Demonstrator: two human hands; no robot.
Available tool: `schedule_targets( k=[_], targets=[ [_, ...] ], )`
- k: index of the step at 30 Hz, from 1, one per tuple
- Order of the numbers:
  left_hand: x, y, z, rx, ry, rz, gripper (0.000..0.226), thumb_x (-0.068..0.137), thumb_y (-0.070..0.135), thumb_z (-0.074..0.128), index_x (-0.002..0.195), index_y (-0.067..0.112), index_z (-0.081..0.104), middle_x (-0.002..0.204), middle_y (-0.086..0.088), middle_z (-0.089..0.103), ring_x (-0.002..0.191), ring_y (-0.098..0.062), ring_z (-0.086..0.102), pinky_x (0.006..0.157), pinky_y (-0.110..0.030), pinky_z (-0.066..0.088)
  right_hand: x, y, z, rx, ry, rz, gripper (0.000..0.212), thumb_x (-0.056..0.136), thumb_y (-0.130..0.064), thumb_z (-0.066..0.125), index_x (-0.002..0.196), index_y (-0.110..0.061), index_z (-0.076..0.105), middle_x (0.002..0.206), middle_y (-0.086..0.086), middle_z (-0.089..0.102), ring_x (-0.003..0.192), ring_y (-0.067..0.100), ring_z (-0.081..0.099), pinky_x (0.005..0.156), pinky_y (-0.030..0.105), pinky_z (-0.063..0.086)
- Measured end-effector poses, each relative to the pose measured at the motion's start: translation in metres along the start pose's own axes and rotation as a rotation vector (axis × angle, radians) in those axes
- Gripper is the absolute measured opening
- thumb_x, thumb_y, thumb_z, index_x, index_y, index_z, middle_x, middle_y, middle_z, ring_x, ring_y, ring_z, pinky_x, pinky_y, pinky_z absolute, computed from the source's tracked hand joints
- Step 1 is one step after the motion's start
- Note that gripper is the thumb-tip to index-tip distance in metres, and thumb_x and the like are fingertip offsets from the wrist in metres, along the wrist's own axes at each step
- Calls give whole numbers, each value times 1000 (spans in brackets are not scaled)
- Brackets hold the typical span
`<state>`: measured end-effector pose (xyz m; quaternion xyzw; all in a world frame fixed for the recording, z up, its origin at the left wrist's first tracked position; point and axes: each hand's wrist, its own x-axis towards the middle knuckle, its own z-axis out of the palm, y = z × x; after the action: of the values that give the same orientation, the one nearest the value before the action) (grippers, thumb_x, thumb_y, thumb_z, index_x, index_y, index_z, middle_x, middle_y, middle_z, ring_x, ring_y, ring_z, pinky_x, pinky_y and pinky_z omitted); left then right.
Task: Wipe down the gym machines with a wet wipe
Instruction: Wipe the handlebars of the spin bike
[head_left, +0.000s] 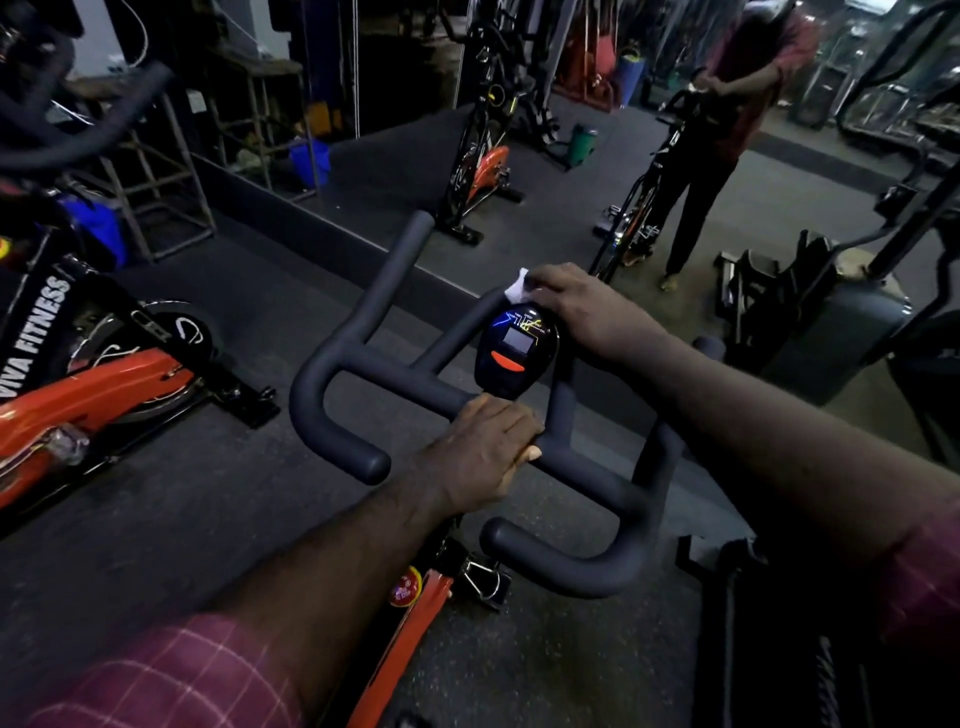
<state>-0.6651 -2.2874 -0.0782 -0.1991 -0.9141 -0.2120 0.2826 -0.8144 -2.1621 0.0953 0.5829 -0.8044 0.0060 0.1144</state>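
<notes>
you are holding the wet wipe (517, 288) under your right hand (587, 306), fingers curling over it and pressing it on the far top edge of the bike's console (517, 358), where the handlebar (332, 384) is looping round. a white corner of the wipe is sticking out past your fingertips. your left hand (483, 452) is clenching the handlebar's middle crossbar, just beside the console's near edge. a second orange bike (104, 384) is standing on the floor to your left.

matt foam handlebar (358, 366); glossy plastic console (514, 358)
</notes>
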Motion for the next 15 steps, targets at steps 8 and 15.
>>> schedule_targets(
  k=[8, 15],
  targets=[
    [0, 1, 0, -2, 0, -6, 27, 97, 24, 69, 121, 17, 60, 118, 2, 61, 113, -18, 51, 107, -37, 30, -48, 2, -1, -20, 53, 140, 42, 88, -3, 51, 123, -10, 72, 125, 12, 67, 112, 35, 63, 92, 40, 54],
    [2, 3, -2, 1, -20, -10, 25, 96, 22, 69, 119, 17, 61, 116, 3, 61, 113, -19, 52, 107, -37, 32, -16, 0, 11, 154, 72, 156, 35, 95, -3, 62, 128, -5, 71, 134, 17, 65, 121, 34, 64, 105, 42, 51]
  ],
)
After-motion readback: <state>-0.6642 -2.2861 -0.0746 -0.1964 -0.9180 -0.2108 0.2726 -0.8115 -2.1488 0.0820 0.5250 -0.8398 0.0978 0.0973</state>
